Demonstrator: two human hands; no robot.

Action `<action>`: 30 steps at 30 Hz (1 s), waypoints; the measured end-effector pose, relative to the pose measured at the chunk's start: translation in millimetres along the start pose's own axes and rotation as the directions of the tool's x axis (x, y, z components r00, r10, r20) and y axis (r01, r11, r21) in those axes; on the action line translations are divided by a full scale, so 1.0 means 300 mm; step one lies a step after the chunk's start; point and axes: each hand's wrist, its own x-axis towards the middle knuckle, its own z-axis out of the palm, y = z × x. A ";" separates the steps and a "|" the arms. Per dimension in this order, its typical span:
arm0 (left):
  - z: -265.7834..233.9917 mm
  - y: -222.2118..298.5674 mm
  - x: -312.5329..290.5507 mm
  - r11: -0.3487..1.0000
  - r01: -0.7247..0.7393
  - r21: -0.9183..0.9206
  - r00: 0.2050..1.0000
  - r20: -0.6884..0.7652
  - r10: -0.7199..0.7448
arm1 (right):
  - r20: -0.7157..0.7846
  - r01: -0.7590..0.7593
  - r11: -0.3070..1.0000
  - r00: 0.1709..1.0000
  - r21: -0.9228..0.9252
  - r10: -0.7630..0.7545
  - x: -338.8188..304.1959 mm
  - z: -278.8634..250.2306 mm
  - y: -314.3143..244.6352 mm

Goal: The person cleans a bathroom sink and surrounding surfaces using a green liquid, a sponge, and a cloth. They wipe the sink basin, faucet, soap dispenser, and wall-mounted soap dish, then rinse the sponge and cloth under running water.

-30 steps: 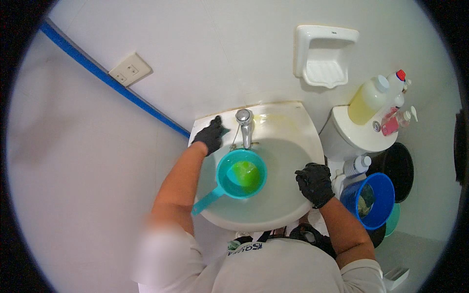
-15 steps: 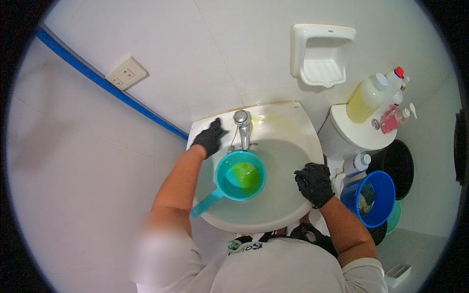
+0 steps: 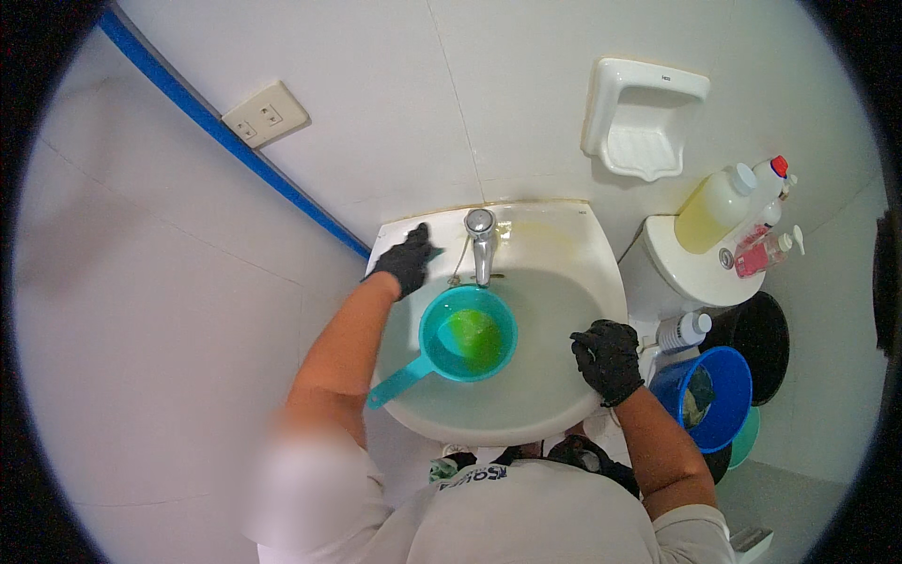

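Observation:
My left hand (image 3: 406, 260), in a black glove, presses on the back left ledge of a white washbasin (image 3: 564, 414). A dark green edge of what looks like a scouring pad (image 3: 435, 252) shows beneath its fingers. My right hand (image 3: 608, 360), also gloved in black, lies over the basin's right rim with its fingers curled inward. Between them, a turquoise dipper (image 3: 427, 350) with bright green, partly foamy liquid sits in the cloudy water, its handle reaching the front left rim. Behind the dipper stands a chrome faucet (image 3: 482, 246); yellowish liquid wets the ledge to its right.
A toilet tank (image 3: 672, 268) at the right carries a jug of yellow liquid (image 3: 711, 211) and several other bottles. Below are a white bottle (image 3: 684, 331), a blue bucket (image 3: 735, 399) with cloths, and a black bucket (image 3: 766, 343). A soap dish (image 3: 644, 141) and an outlet (image 3: 266, 115) are on the wall.
The whole view has shifted slightly. My left hand remains on the back left ledge with small movement at most, and my right hand stays at the right rim.

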 end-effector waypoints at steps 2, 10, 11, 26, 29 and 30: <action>-0.065 0.110 0.031 0.970 0.073 -0.230 0.992 -0.086 -0.095 | -0.006 0.024 1.000 1.000 0.007 -0.024 -0.001 0.011 -0.004; 0.112 -0.034 0.089 0.995 0.030 -0.099 0.982 -0.180 -0.047 | -0.141 0.100 0.995 0.986 0.032 -0.094 -0.001 0.039 0.012; 0.101 -0.026 0.079 0.991 0.044 -0.129 0.984 -0.165 -0.065 | -0.130 0.087 0.996 0.988 0.037 -0.081 0.002 0.039 0.019; -0.027 0.160 -0.065 0.963 0.013 -0.268 1.000 0.023 -0.007 | -0.142 0.127 0.992 0.981 -0.022 -0.129 0.012 0.018 0.009; -0.036 0.141 -0.016 0.950 0.094 -0.297 0.996 0.019 -0.092 | -0.080 0.093 0.995 0.992 -0.048 -0.097 0.012 0.024 0.007; -0.037 0.119 0.026 0.973 0.056 -0.224 0.997 -0.032 -0.064 | -0.049 0.082 0.993 0.995 -0.080 -0.086 0.016 0.021 0.005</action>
